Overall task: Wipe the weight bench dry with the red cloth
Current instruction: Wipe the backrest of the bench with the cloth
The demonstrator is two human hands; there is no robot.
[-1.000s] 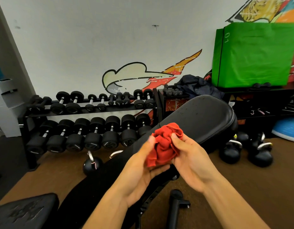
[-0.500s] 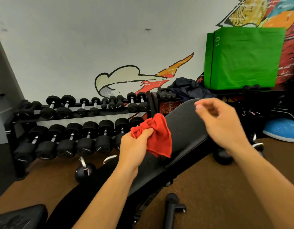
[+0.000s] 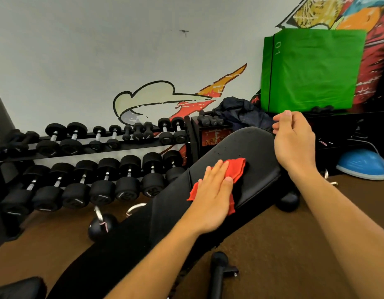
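Left hand (image 3: 210, 197) flat, palm down, fingers extended, right hand (image 3: 294, 141) raised, fingers loosely curled

We see the black padded weight bench (image 3: 260, 156) sloping up, droplets on its upper pad; the red cloth (image 3: 235, 169) lies flat on it, under our left hand (image 3: 212, 195)
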